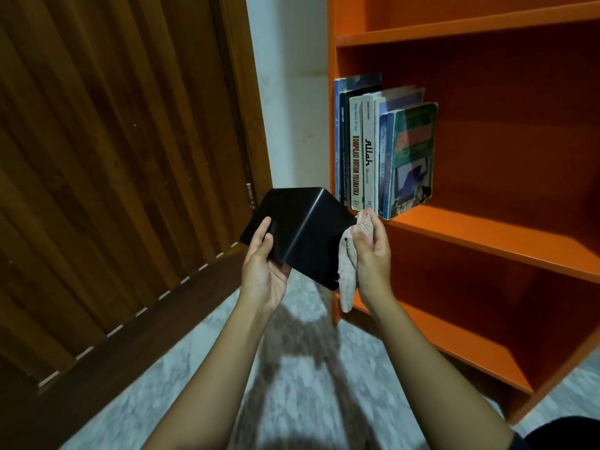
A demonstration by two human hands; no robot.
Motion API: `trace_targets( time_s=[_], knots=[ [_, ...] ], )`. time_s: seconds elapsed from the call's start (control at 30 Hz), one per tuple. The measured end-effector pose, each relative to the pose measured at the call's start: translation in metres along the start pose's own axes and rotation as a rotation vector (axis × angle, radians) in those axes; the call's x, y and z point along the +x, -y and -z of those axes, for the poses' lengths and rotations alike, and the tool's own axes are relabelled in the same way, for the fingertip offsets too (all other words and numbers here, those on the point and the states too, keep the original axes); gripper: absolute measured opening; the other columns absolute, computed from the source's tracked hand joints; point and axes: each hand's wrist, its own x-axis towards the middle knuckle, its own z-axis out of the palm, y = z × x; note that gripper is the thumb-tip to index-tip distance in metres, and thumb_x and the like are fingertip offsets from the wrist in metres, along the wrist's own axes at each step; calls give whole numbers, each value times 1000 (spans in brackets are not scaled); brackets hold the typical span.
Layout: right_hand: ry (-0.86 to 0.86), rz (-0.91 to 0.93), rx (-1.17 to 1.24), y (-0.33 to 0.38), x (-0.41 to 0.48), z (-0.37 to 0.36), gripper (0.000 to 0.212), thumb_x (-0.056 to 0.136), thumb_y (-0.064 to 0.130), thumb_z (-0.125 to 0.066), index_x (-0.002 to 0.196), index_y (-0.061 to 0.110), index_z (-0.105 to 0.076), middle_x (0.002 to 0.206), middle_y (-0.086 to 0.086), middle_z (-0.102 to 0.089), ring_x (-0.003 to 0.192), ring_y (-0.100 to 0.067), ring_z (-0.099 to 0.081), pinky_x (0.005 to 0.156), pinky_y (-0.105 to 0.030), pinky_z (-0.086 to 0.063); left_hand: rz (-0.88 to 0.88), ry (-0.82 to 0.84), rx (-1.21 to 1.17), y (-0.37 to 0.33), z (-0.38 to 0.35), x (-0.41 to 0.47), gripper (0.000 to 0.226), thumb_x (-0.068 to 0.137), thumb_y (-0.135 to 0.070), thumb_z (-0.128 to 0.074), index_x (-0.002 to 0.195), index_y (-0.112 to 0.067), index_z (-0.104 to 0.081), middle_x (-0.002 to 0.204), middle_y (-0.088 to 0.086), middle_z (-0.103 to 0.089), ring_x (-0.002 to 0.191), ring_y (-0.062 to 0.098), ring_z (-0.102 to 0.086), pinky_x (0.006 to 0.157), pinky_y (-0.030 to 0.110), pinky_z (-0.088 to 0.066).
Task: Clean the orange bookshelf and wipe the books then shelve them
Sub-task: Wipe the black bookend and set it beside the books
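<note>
A slatted wooden door fills the view from 8 to 11 o'clock, a strip of white wall stands at 12, and the marbled floor lies below. The orange bookshelf takes up 1 to 4 o'clock. On its middle shelf the books stand upright in a short row against the left side panel, long axes running 12 to 6, spines facing the viewer. The last one at the right shows its green cover. In front of the shelf's left edge, partly covering the foot of that panel, a black bent bookend is held in the air. Its fold runs from 7 to 1 o'clock, one plate spreading toward 10 and the other toward 4. The left hand grips the 10 o'clock plate, thumb on top. The right hand clutches a pale cloth against the other plate's edge, just below the books.
</note>
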Motion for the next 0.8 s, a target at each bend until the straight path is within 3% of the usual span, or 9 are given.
trace_targets(
  time_s=[0.1,0.23,0.33,0.47,0.57,0.63,0.7,0.8],
  knots=[
    [38,32,19,6,2,-2,47,81,28,-65,126,29,-52,134,5,-54,125,-12,-50,106,-34,-42,33,-83,160,-1,11,11,32,102,-20,-36,130,-18,-51,130,9,-56,98,20,-62,58,30,-57],
    [139,135,-10,19,0,-3,39,82,19,-67,118,28,-56,124,11,-58,117,-3,-55,92,-16,-44,149,-25,545,-5,32,19,37,102,-30,-34,139,-32,-40,138,2,-48,120,28,-53,77,41,-57],
    [225,193,-80,22,-6,-4,36,87,5,-64,119,18,-57,119,12,-58,111,5,-55,88,-9,-42,176,49,822,-10,35,18,42,98,-50,-35,138,-40,-39,143,3,-44,126,29,-47,100,47,-46],
    [314,225,-128,22,-17,-8,34,87,-3,-61,116,15,-59,113,9,-61,103,7,-57,85,-8,-41,159,3,872,-17,23,13,52,94,-62,-24,132,-34,-46,129,6,-55,114,25,-54,87,38,-48],
    [413,170,-159,19,-25,-7,39,87,-7,-59,111,24,-63,108,10,-63,99,4,-59,82,-12,-44,152,-1,850,-27,18,13,57,92,-64,-22,140,-36,-36,134,0,-48,122,25,-48,91,46,-46],
    [522,171,-264,14,-27,-5,42,88,-5,-57,113,28,-64,111,9,-64,105,-4,-59,86,-19,-48,128,23,980,-32,19,14,55,97,-54,-29,147,-34,-23,151,1,-31,137,29,-33,102,48,-37],
    [588,241,-356,12,-27,-4,43,88,-5,-56,115,28,-64,113,6,-65,107,-9,-60,88,-21,-48,100,2,1063,-32,24,14,53,101,-27,-38,150,-29,-16,153,5,-27,137,28,-33,107,43,-34],
    [641,321,-436,13,-28,-3,45,86,-3,-54,118,27,-62,110,5,-64,101,-12,-61,81,-26,-51,102,-7,1063,-27,36,16,57,99,-1,-36,149,-23,-20,155,6,-24,139,24,-31,107,37,-37]
  ],
)
